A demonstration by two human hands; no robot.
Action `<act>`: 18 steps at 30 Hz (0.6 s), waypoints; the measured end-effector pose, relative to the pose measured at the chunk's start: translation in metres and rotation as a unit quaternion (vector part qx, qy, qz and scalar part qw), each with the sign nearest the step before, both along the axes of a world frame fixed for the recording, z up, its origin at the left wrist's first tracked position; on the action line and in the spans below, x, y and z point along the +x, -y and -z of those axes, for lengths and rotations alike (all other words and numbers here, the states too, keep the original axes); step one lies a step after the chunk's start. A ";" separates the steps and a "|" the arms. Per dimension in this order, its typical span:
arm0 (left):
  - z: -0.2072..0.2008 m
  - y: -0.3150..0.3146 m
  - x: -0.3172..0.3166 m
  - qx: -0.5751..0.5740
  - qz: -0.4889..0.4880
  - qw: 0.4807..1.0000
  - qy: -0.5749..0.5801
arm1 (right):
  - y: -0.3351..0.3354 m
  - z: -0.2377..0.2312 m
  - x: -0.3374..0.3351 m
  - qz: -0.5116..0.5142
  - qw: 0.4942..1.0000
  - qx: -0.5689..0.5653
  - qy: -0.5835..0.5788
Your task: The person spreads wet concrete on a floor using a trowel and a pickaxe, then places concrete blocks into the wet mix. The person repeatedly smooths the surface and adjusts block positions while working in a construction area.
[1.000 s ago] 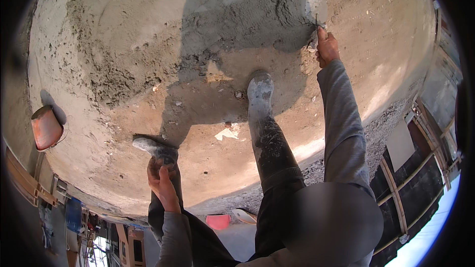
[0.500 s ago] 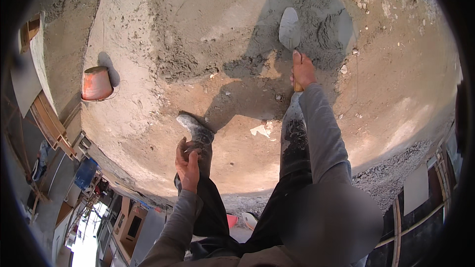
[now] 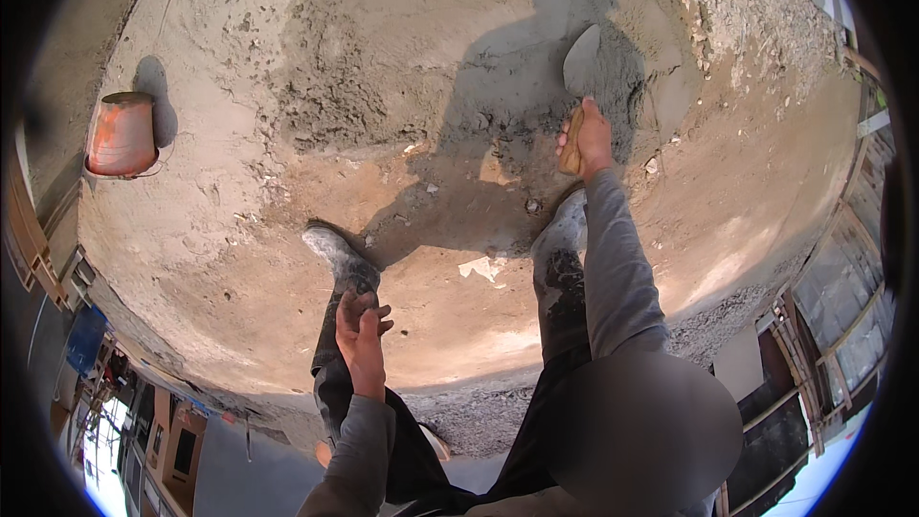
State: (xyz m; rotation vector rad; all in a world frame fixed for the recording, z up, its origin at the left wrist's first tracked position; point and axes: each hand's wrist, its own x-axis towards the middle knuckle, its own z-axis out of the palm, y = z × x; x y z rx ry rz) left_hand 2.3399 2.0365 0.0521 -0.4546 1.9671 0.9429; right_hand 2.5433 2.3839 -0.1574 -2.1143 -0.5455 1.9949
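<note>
My right hand (image 3: 591, 139) grips the wooden handle of a trowel (image 3: 580, 59), its blade pointing away from me over the wet grey mortar (image 3: 479, 67). The blade looks tilted onto its edge; whether it touches the mortar I cannot tell. In front of my left shin, my left hand (image 3: 362, 337) hangs empty, its fingers loosely curled and apart. My shadow falls across the mortar and the bare ground between my two mud-caked boots (image 3: 333, 247).
An orange-red bucket (image 3: 122, 137) stands on the ground at the left. Between my boots lies a pale flat scrap (image 3: 481, 269). Rough gravelly ground (image 3: 756, 29) runs along the far right. Boards and poles (image 3: 804, 373) stand at the right edge.
The trowel has turned from lying broadly flat to a tilted, edge-on pose. My view has shifted, so the bucket sits further left. My left hand stays empty near my shin.
</note>
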 end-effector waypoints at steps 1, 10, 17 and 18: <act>-0.005 -0.003 -0.002 0.014 -0.009 1.000 0.008 | -0.003 0.008 -0.019 0.064 0.998 0.006 -0.002; -0.018 -0.028 -0.020 0.042 0.005 0.999 -0.010 | -0.032 0.023 -0.193 -0.114 0.985 0.106 -0.068; -0.008 -0.021 -0.037 0.070 -0.112 0.991 0.016 | -0.036 -0.002 -0.102 -0.390 0.915 0.068 0.079; -0.009 -0.023 -0.035 0.070 -0.111 0.991 0.022 | -0.006 -0.012 -0.105 -0.370 0.928 0.013 0.046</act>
